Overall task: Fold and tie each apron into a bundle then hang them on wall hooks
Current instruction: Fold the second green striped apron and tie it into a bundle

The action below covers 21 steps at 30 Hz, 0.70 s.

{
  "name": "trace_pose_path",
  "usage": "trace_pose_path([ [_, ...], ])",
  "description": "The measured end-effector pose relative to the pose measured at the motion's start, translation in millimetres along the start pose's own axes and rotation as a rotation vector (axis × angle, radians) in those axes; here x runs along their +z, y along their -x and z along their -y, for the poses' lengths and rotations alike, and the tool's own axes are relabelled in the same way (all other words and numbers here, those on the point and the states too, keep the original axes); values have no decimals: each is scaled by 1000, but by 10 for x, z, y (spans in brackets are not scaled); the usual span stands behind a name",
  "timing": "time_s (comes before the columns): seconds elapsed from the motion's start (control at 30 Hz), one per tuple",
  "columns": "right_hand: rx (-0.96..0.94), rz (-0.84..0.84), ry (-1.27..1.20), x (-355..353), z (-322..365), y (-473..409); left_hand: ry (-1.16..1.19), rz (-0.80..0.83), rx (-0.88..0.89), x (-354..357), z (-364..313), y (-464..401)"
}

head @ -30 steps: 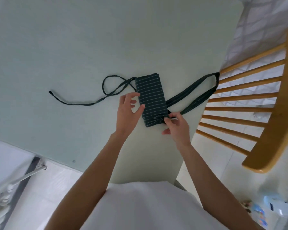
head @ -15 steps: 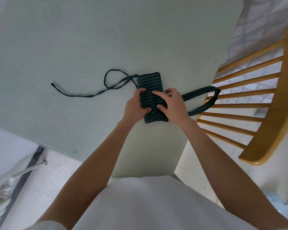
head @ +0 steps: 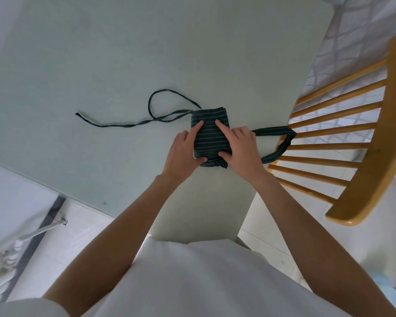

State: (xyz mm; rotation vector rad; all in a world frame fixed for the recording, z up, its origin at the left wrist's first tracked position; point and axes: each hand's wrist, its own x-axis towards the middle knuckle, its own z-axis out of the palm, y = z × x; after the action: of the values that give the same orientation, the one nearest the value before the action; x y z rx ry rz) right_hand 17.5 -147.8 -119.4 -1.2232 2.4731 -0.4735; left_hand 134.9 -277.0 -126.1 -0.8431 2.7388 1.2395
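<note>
Right hand [head: 240,147] slid rightward off apron [head: 212,136] (chair [head: 373,143] beside)

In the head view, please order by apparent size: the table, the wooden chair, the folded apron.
Largest to smallest as seen:
1. table
2. wooden chair, only partly in frame
3. folded apron

apron [head: 210,136]: you see dark green cloth with thin pale stripes running across the folded bundle.
tie strings [head: 133,123]: the same dark green, too thin for you to make out any stripes.
neck strap [head: 275,131]: dark green with faint pale lines along it.
worktop [head: 114,65]: a plain pale grey-green, no pattern.
chair [head: 375,143]: honey-yellow wood, plain.
floor [head: 268,225]: white tiles with thin grey joints.
your shirt [head: 192,282]: plain white.
cloth behind the chair [head: 361,30]: white with a grey lattice pattern.
</note>
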Motion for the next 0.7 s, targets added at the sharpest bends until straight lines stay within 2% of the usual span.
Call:
trace_pose_path([
  [0.1, -54, -163, 273, 105, 85, 237, -262, -126, 81, 81, 58, 144],
  [0.2, -70, -172, 294, 170, 66, 438, -303, -231, 219, 177, 169, 275],
  [0.27, -119, -103, 272, 221, 3, 502, -255, -142, 285, 218, 236, 324],
  [0.33, -170, -70, 266, 274, -66, 511, -155, -4, 259, 218, 282, 329],
  [0.43, -156, -34, 212, 301, -174, 440, -54, 118, 206, 170, 300, 240],
  [0.63, -93, -17, 8, 236, -232, 286, -65, 198, 138, 84, 250, 80],
  [0.7, 23, 4, -209, 144, -155, 270, -9, 205, 58, 62, 208, 55],
])
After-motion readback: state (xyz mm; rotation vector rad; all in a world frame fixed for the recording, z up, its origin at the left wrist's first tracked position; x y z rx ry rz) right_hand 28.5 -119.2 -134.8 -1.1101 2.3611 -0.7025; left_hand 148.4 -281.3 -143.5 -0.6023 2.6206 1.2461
